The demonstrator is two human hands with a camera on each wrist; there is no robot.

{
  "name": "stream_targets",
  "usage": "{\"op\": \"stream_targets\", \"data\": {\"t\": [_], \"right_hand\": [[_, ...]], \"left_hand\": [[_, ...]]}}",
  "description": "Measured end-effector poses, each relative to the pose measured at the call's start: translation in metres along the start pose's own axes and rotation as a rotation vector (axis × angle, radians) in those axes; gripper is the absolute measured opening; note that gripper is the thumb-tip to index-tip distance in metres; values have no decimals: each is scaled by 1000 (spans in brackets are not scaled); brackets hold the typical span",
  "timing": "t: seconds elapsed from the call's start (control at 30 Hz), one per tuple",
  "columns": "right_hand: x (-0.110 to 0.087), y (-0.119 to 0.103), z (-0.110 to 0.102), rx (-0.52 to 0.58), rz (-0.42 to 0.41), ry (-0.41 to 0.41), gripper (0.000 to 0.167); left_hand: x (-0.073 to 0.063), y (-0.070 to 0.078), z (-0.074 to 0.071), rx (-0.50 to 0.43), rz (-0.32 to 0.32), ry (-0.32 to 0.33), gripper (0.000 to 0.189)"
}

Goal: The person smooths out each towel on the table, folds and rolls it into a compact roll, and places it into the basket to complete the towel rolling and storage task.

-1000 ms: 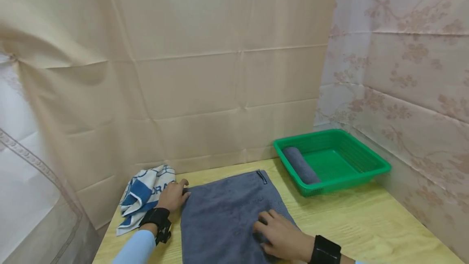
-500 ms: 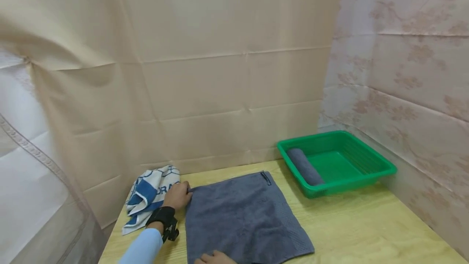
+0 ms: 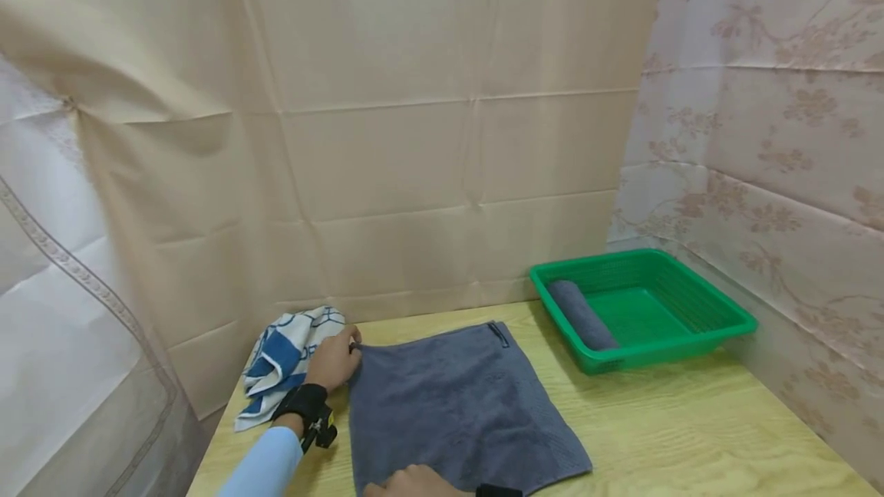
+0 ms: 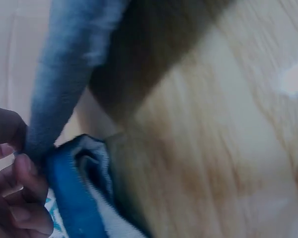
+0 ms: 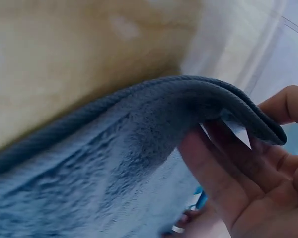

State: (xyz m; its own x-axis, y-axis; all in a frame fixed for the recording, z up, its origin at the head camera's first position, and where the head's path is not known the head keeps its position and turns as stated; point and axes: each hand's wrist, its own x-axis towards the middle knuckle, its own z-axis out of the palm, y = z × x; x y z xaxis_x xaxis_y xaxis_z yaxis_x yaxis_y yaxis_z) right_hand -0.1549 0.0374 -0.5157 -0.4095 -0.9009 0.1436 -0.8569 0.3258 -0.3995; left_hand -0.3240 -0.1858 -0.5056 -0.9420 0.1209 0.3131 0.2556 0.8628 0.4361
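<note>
A grey towel (image 3: 449, 397) lies spread on the table, a dark zip-like strip near its far right corner. At its far left corner my left hand (image 3: 333, 363) pinches the cloth; the left wrist view shows the grey edge between thumb and fingers (image 4: 27, 171). My right hand (image 3: 416, 483), partly cut off by the frame, is at the towel's near left part. In the right wrist view that hand holds a lifted, layered edge of the towel (image 5: 114, 148) between thumb and fingers. Beside the left hand sits a crumpled blue-and-white towel (image 3: 279, 359).
A green basket (image 3: 673, 345) stands at the back right of the wooden table (image 3: 691, 428). Inside, along its left wall, lies a rolled grey towel (image 3: 582, 314). A beige cloth (image 3: 428, 152) hangs behind the table, with a flowered one (image 3: 794, 198) on the right.
My right hand has moved from the towel's right side to its near left part and holds an edge there. The left hand stays at the far left corner. The head view has shifted slightly.
</note>
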Motion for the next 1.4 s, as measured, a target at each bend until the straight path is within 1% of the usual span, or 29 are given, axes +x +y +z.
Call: {"op": "stream_targets", "data": {"t": [0.03,0.1,0.17,0.27,0.33,0.4,0.47,0.57,0.63,0.7,0.8,0.9,0.93,1.03,1.13,1.23,1.3,1.4], "right_hand": [[-2,-1,-3,22,-1,-1,18],[-6,-3,-7,77,10,30,18],[-9,-6,-10,115,30,75,20],[-13,-9,-15,176,45,164,22],[-15,-10,-21,218,73,197,21],[-18,-9,-30,273,110,210,19],[-24,-6,-36,299,136,213,21],[-37,-2,-47,354,144,248,20],[-47,1,-53,376,139,274,16],[-59,3,-61,444,163,288,12],[-76,11,-68,529,228,302,10],[-96,19,-72,604,313,320,12],[-103,22,-73,606,332,331,12],[-123,29,-75,620,370,358,13],[-140,36,-78,642,402,373,13],[-155,43,-81,646,447,375,13],[-166,48,-83,645,477,379,15],[-181,54,-88,672,516,387,17]], "left_hand": [[2,1,-2,-2,5,12,12],[6,3,-7,0,-3,29,12],[10,6,-13,3,-24,36,12],[16,10,-21,-6,-60,48,13],[19,13,-26,-29,-70,53,13],[22,17,-30,-77,-74,59,14],[24,21,-34,-148,-79,51,14],[27,27,-36,-260,-93,33,14],[29,31,-36,-288,-92,24,13],[33,36,-36,-289,-80,36,13],[36,47,-35,-351,-64,33,19],[37,61,-33,-504,-66,3,25],[38,65,-31,-560,-69,-16,27],[40,78,-26,-644,-80,-45,29],[42,89,-19,-644,-77,-65,32],[46,99,-13,-622,-47,-84,35],[48,106,-9,-579,-25,-94,37],[53,119,-6,-518,-10,-114,38]]}}
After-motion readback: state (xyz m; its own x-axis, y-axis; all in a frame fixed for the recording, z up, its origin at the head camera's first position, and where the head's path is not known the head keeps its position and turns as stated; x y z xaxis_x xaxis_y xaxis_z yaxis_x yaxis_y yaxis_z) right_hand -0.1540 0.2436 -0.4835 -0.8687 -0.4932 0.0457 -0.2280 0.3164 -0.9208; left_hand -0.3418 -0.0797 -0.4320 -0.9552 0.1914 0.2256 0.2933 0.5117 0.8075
